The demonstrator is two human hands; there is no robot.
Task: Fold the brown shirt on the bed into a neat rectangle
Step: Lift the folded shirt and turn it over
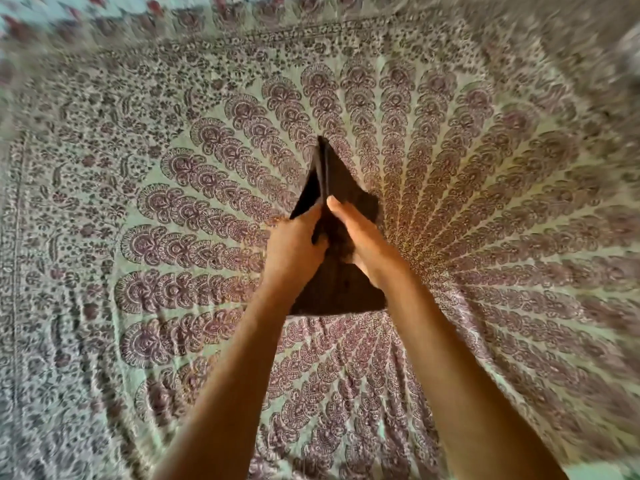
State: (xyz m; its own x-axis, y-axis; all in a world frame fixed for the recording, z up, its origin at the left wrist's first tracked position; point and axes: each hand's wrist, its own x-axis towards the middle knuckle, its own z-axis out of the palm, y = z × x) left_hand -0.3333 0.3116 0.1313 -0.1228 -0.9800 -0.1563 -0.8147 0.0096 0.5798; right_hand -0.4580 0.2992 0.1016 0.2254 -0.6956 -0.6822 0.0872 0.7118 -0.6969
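The shirt (341, 289) lies in the middle of the bed (485, 168), straight in front of the person. Its long axis runs away from the person, from a wide near edge to a narrow far tip. Both hands meet at the middle of the shirt, so about half of the cloth is beyond the grip and half is before it.

The left hand (294, 239) is on the left side of the shirt. Its fingers are curled round the edge of a flap, and this flap stands up from the shirt as a thin dark ridge toward the far tip. The right hand (362, 237) is just beside it, on the right side, with the forefinger stretched along the cloth. It cannot be told whether its thumb and lower fingers pinch the cloth.

The left hand is nearer to the raised flap, so probably it will lay the flap over, toward the right hand.

The shirt is dark brown, matt and soft, with straight folded edges. The bed under the shirt has a pale cover, slightly wrinkled, printed with purple feather-like rows which spread out from the shirt.
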